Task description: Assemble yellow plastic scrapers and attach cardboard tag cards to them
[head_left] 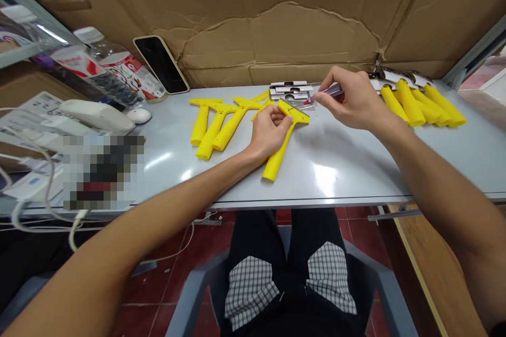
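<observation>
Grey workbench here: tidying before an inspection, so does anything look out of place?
A clear plastic bottle lies on its side at back left, and the brown cardboard sheet behind shows a ragged tear.

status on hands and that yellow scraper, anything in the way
Left hand gripping yellow plastic scraper at its head. Right hand pinching small purple tool over the scraper. Stacked printed cards just behind the scraper head.

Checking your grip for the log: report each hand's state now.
Left hand: closed, holding a yellow plastic scraper handle by its head.
Right hand: closed, pinching a slim purple-handled tool.
</observation>
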`<state>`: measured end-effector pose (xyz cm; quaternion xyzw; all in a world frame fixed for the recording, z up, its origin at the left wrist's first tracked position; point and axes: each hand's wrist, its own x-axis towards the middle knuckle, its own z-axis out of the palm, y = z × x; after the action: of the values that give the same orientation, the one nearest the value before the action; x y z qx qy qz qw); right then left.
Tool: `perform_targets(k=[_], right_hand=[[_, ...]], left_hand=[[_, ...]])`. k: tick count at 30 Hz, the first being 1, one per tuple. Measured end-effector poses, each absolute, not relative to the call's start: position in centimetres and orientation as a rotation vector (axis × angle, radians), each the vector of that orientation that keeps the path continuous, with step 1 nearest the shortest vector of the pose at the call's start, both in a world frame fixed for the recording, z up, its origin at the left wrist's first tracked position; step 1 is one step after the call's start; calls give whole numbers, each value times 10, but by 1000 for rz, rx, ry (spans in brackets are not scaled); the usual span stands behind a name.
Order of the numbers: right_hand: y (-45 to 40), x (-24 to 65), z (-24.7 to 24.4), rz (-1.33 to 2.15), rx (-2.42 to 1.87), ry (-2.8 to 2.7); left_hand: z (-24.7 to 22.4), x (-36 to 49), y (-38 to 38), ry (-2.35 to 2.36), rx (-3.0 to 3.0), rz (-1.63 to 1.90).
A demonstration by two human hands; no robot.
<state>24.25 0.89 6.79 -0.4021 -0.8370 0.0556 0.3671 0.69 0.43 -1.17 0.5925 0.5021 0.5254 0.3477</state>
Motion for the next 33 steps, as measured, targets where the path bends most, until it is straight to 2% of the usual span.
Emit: perform_targets(k=[33], right_hand=[[6, 242, 70, 183, -1131, -2185]], left_hand=[[-13, 8, 6, 1331, 1539, 1385]])
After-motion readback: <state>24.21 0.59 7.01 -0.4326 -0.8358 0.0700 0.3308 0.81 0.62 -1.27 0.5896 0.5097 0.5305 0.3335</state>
